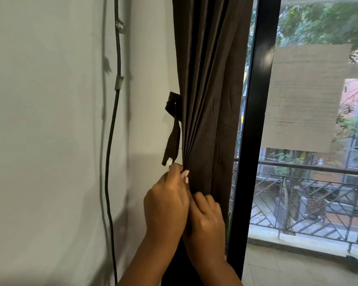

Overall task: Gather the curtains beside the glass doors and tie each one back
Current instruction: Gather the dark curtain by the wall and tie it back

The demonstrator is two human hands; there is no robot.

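One dark brown curtain [205, 89], frame centre, gathered. Two hands: left hand [165, 205] pinches the pleats; right hand [207, 221] grips folds below. One tie-back strap [173, 129] hangs loose.

Both arms reach up side by side; left hand [165, 203] and right hand [207, 219] touching — fingers curled, pinching.

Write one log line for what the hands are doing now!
step: gathering | left hand: pinching curtain pleats | right hand: gripping curtain | tie-back strap: hanging loose, not tied
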